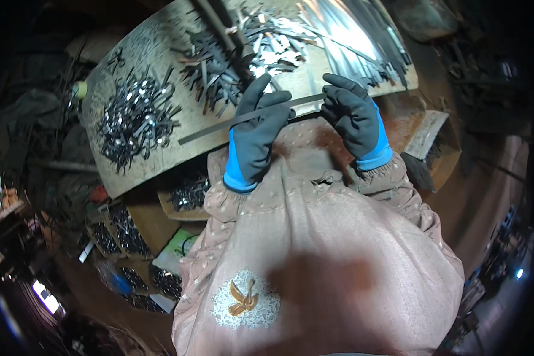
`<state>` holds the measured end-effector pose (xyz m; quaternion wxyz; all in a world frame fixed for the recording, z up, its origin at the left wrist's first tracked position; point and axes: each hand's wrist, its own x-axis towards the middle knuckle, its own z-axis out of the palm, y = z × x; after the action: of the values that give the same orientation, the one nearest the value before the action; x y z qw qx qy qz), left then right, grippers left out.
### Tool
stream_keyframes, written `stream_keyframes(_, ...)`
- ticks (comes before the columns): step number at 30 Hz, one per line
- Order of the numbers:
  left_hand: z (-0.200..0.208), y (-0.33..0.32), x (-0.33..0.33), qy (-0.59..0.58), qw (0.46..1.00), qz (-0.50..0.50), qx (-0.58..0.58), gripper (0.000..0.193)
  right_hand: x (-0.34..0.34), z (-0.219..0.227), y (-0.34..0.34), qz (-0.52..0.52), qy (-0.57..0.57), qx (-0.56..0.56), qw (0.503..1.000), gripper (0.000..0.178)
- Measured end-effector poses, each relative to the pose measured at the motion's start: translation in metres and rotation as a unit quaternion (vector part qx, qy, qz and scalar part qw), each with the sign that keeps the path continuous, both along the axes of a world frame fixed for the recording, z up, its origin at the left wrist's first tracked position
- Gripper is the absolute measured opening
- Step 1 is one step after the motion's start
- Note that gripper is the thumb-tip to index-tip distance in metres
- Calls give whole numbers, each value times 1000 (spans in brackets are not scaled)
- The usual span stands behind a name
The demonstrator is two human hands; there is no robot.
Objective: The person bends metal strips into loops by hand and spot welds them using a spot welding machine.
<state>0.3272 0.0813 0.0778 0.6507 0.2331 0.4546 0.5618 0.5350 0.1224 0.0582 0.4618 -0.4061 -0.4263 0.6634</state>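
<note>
A long, flat, dark metal strip (pixel 210 130) slants across in front of me, its left end low over the worktable. My left hand (pixel 252 133), in a black and blue glove, has its fingers bent round the strip's middle, the forefinger pointing up. At the strip's right end, the fingers of my gloved right hand (pixel 355 118) are curled in a pinch on it. Just beyond my left hand lies a heap of short cut metal strips (pixel 213 74). Longer strips (pixel 356 44) lie in a bundle at the far right.
A pile of small shiny bent metal pieces (pixel 136 118) covers the left of the worktable (pixel 187 121). A dark upright machine part (pixel 225 29) stands over the middle heap. Boxes of metal pieces (pixel 124 228) stand below left; an open cardboard box (pixel 448 148) stands at right.
</note>
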Motion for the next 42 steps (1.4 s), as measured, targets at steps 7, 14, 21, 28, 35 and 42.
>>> stream_keyframes(7, -11, 0, -15, 342, 908, 19, 242, 67, -35, -10, 7, 41, 59, 1, 997, 46)
stream_keyframes(14, -43, 0, -17, 260, 914, 72, 304, 66, -68, -6, 8, 42, 78, -4, 996, 56)
stream_keyframes(21, -8, 23, -9, 262, 952, 117, 107, 43, -84, 2, 40, -87, -139, 254, 953, 29)
stream_keyframes(28, 14, 69, -46, 768, 586, -243, 90, 30, -93, 37, 55, 154, -614, 482, 606, 16)
stream_keyframes(35, -2, 80, -48, 311, 939, -18, 145, 23, -92, 12, 85, 66, -136, 93, 984, 30)
stream_keyframes(42, 3, 77, -41, 314, 932, 21, 177, 23, -98, 33, 77, 50, 94, 4, 994, 25)
